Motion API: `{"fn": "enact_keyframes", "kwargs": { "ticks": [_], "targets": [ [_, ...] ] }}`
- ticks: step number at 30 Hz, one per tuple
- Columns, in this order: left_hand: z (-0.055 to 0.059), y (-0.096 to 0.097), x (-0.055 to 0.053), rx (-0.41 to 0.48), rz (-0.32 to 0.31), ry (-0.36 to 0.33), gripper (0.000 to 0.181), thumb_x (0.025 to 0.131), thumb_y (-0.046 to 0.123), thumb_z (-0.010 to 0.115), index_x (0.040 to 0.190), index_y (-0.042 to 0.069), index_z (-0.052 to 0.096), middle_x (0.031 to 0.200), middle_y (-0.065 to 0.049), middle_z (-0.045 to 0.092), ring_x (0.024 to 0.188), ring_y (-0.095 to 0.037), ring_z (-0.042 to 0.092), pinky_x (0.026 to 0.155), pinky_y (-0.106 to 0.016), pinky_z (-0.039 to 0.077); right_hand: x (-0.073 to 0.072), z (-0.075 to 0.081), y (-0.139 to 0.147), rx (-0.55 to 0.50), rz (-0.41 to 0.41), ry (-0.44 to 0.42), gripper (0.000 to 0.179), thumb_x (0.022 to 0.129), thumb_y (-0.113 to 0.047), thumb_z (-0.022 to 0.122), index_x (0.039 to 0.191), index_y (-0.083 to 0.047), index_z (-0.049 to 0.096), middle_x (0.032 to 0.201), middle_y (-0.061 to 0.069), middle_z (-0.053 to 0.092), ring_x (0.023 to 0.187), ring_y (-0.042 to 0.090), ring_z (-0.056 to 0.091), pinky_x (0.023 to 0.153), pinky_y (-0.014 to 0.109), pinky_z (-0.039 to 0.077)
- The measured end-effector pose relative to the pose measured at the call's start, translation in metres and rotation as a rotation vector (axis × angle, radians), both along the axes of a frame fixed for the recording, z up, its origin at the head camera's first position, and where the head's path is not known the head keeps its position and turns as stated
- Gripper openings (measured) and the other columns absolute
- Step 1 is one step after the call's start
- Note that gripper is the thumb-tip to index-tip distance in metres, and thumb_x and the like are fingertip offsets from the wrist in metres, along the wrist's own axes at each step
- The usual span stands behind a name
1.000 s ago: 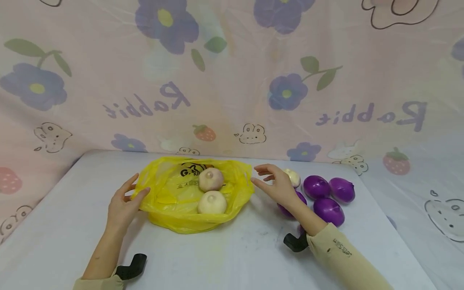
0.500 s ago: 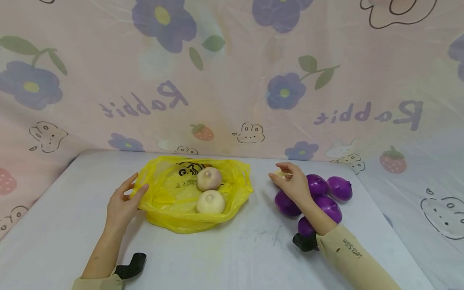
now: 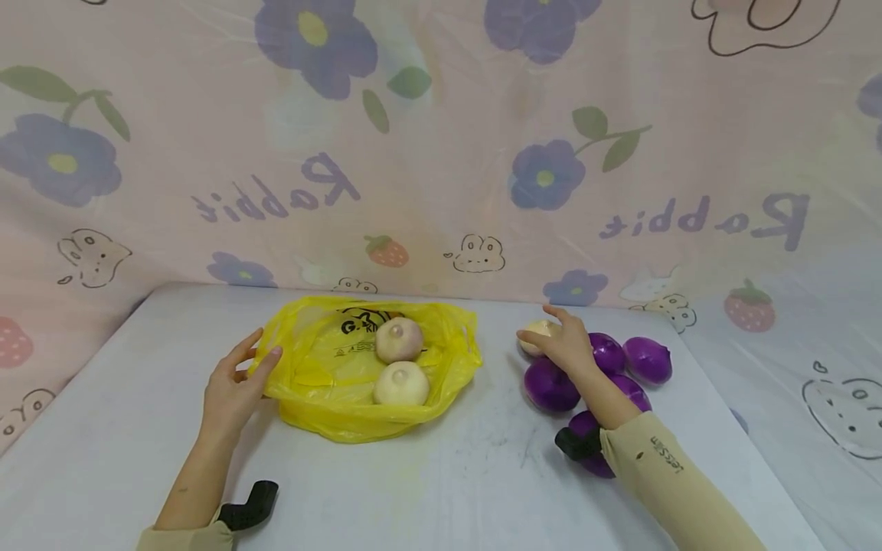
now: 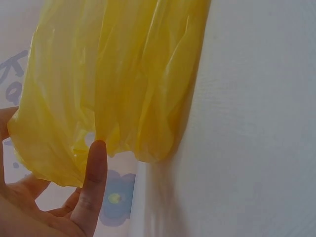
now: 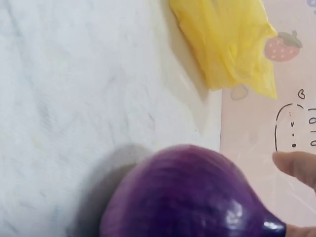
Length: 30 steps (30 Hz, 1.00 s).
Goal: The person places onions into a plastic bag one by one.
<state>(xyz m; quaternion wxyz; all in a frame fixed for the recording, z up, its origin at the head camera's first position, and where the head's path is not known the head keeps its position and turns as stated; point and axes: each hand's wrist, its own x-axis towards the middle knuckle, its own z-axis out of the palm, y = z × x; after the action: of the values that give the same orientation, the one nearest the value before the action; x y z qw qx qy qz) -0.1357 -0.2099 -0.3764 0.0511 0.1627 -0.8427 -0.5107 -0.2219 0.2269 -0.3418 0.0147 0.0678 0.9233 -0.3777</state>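
Observation:
A yellow plastic bag (image 3: 324,417) lies mouth-up on the table, with two pale onions (image 3: 399,340) inside, one behind the other. At its left rim my left hand (image 3: 236,386) pinches the plastic, thumb (image 4: 94,182) on the near side and fingers behind. On the right, my right hand (image 3: 568,344) is at a white onion (image 3: 539,337), its thumb across the front and its index finger raised behind. No firm grip shows there. Below that hand sits a purple onion (image 3: 551,386), large in the right wrist view. The white onion cannot be seen there.
More purple onions (image 3: 648,360) cluster behind and under the right forearm. A black bent piece (image 3: 251,506) is worn at each wrist. The white table (image 3: 448,490) ends at a patterned cloth (image 3: 441,153) behind.
My right hand has moved from beside the bag's right rim to the white onion, which has shifted slightly left. Its index finger has since lifted. The left hand stays at the bag.

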Motion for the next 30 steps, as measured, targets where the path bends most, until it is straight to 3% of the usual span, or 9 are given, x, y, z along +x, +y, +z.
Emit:
{"fn": "enact_keyframes", "kwargs": {
  "ticks": [5,9,17,24,30],
  "targets": [
    [0.001,0.000,0.001,0.004,-0.006,0.002,0.066,0.094,0.050,0.050,0.152,0.025,0.029,0.146,-0.021,0.035,0.104,-0.024,0.041,0.062,-0.017,0.046,-0.004,-0.001,0.002,0.029,0.034,-0.060,0.082,0.084,-0.031,0.070,0.147,0.002,0.030,0.146,0.035,0.028,0.133,0.048,0.030,0.109,0.058,0.027],
    [0.002,-0.001,0.001,-0.001,-0.008,-0.003,0.067,0.094,0.051,0.050,0.152,0.024,0.029,0.146,-0.021,0.035,0.105,-0.024,0.041,0.062,-0.017,0.046,-0.007,-0.003,0.003,0.042,0.058,-0.081,0.076,0.082,-0.026,0.071,0.143,0.004,0.036,0.140,0.036,0.036,0.125,0.047,0.039,0.104,0.057,0.033],
    [0.001,-0.001,0.003,-0.006,-0.030,-0.028,0.067,0.094,0.050,0.051,0.152,0.026,0.028,0.147,-0.020,0.033,0.102,-0.024,0.041,0.063,-0.019,0.046,-0.009,-0.004,0.000,0.055,0.082,-0.102,0.071,0.079,-0.021,0.072,0.139,0.000,0.040,0.139,0.035,0.038,0.124,0.047,0.039,0.103,0.059,0.031],
    [0.000,-0.001,0.003,-0.011,-0.023,-0.020,0.066,0.095,0.049,0.051,0.152,0.024,0.029,0.146,-0.021,0.034,0.103,-0.024,0.041,0.062,-0.016,0.045,-0.010,-0.004,-0.006,0.048,0.066,-0.014,0.072,0.081,-0.028,0.072,0.141,-0.004,0.040,0.140,0.032,0.042,0.125,0.045,0.041,0.103,0.056,0.033],
    [0.001,-0.001,0.002,-0.020,-0.025,-0.012,0.067,0.094,0.049,0.051,0.152,0.025,0.029,0.146,-0.020,0.035,0.103,-0.024,0.041,0.063,-0.017,0.045,-0.009,0.003,-0.018,-0.040,0.064,0.087,0.069,0.082,-0.029,0.073,0.140,-0.009,0.042,0.139,0.026,0.044,0.120,0.040,0.046,0.096,0.050,0.041]
  ]
}}
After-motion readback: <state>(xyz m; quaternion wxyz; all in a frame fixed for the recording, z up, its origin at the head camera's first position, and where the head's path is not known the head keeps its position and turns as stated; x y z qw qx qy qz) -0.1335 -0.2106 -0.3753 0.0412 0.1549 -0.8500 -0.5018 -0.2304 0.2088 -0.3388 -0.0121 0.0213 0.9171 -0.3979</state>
